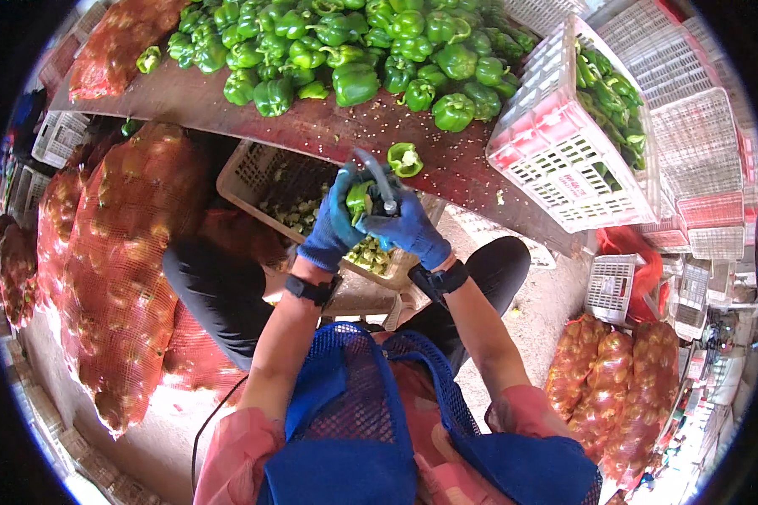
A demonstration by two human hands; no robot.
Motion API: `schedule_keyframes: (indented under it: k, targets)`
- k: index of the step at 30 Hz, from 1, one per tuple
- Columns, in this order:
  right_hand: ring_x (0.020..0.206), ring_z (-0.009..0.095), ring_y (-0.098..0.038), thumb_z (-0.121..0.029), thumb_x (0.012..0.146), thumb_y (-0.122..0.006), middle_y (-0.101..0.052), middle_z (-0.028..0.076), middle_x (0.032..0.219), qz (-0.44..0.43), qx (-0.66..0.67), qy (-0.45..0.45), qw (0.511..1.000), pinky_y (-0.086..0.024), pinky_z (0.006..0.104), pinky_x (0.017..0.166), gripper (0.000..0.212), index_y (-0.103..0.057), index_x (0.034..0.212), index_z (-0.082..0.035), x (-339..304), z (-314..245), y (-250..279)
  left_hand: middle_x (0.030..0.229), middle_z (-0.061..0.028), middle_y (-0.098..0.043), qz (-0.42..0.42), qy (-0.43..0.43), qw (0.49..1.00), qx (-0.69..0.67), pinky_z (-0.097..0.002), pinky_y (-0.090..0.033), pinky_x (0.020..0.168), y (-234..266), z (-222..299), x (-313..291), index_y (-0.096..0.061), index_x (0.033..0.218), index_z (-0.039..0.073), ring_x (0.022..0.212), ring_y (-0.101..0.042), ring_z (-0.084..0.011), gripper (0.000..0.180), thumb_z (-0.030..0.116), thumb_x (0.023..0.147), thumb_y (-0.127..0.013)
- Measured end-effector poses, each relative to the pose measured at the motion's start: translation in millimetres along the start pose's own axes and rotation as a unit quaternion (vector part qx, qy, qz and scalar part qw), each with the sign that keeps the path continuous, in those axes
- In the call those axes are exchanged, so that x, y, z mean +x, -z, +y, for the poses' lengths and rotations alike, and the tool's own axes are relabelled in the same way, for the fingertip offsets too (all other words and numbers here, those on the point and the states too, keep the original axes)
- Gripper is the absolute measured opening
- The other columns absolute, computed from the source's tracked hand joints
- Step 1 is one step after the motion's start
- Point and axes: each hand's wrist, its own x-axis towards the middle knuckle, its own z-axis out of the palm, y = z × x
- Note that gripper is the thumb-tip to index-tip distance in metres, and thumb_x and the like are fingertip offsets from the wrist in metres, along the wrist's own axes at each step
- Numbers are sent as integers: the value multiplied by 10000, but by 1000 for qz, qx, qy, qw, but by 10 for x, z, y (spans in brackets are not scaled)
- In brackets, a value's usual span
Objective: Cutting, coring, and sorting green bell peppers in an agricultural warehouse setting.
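1 long dark-red table (185, 97) bears a heap of glossy green bell peppers (337, 42), too many to count; before it, over a pale plastic crate (234, 200), 2 bare forearms converge. The left hand (335, 220), in a blue glove, curls around 1 partly hidden green pepper (360, 200), while the blue-gloved right hand (403, 225), close beside it, grips 1 curved grey tool (379, 178); 1 cut-open green pepper (405, 158) lies just beyond.

Glare whitens the floor (556, 295) while fisheye distortion bends the edges
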Motion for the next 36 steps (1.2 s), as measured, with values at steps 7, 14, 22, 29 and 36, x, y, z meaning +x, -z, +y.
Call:
schedule_keyframes:
  k: [7,14,22,29,36]
  targets:
    - [476,56,-513,-214,848,-659,-586,-10,631,-87,130,-186,970,-409,219,420,172,-621,820,-49,-61,-179,13,1353,-143,-453,115,-12,991,62,-340,-450,941,64,-343,-184,-364,1347,-6,1092,-555,-214,609,380,909,-537]
    - [517,41,-518,-190,837,-674,-586,-20,639,-11,71,-116,991,-424,223,449,158,-622,867,-44,-188,-137,-49,1269,-141,-535,154,-47,972,171,-312,-426,939,-77,239,-11,-444,1307,-28,1091,-552,-201,531,336,923,-486]
    - [540,37,-512,-155,811,-689,-605,-19,686,9,82,-123,989,-436,216,482,230,-627,994,-31,-251,-365,-96,1281,-82,-526,242,22,968,-67,-266,-392,938,-193,511,16,-427,1337,-10,1072,-514,-132,479,300,976,-374]
    - [587,70,-567,-122,764,-718,-636,13,748,-53,227,-216,948,-462,229,515,234,-638,961,-25,-378,-428,-44,1293,-101,-511,148,43,987,-32,-292,-376,969,-155,628,36,-417,1344,-3,1135,-486,-147,498,333,976,-408]
    - [634,68,-578,-93,742,-734,-638,17,799,12,273,-209,939,-470,215,540,274,-622,983,-26,-415,-525,19,1131,-140,-576,103,70,992,-36,-301,-405,929,-223,748,78,-370,1362,-29,1020,-549,-179,489,289,990,-359]
